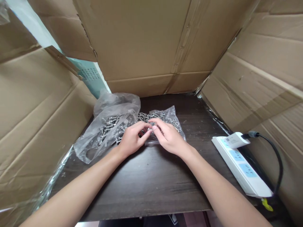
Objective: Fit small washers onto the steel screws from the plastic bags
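Note:
My left hand [131,139] and my right hand [167,136] meet at the middle of a dark wooden table [151,186], fingertips pinched together over a small metal part that I cannot make out. They rest on the near edge of a small clear plastic bag [169,117] filled with several silver screws and nuts. A larger clear bag [107,129] of silver bolts lies just left of my left hand, its mouth crumpled upward.
Cardboard sheets wall the table on the left [35,126], back [146,47] and right [260,78]. A white power strip [241,168] with a white plug and black cable [276,154] lies along the right edge.

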`<state>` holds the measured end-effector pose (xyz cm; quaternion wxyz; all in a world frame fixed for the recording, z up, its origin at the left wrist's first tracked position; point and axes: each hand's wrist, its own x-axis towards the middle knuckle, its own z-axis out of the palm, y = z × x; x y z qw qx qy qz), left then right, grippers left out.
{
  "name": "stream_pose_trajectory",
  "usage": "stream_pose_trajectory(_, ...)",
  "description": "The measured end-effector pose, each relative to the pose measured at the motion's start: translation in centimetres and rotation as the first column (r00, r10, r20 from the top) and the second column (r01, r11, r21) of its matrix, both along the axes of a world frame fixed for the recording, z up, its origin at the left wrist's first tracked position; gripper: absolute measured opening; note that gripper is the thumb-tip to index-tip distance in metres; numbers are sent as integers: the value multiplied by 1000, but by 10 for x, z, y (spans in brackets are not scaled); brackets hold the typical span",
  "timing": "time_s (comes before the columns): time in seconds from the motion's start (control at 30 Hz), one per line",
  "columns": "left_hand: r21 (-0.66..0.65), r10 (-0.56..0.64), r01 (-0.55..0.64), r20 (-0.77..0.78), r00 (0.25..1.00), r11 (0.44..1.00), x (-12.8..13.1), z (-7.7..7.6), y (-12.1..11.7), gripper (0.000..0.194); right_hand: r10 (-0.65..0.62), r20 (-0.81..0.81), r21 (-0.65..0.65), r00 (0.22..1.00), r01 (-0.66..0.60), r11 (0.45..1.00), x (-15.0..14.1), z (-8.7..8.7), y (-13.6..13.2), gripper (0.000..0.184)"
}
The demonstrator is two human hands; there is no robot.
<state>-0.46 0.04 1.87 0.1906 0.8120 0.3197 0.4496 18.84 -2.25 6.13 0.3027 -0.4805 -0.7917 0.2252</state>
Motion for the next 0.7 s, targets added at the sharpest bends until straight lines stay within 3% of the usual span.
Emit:
stream_pose_trajectory(0.2, 0, 22, -22, 12, 1000, 1000, 0, 2, -1, 7, 19, -24, 45, 1000, -18, 999, 1, -4, -2, 39)
stream_pose_trajectory(0.5, 5, 4, -4, -8, 1000, 1000, 1, 2, -2, 9, 21, 5, 20, 1000, -22, 1000, -3, 3, -4, 30)
stream_pose_trajectory(0.7, 15, 10, -9, -13, 1000, 1000, 0, 1, -1, 10, 20, -27, 41, 999, -19, 999, 0, -2, -2, 34)
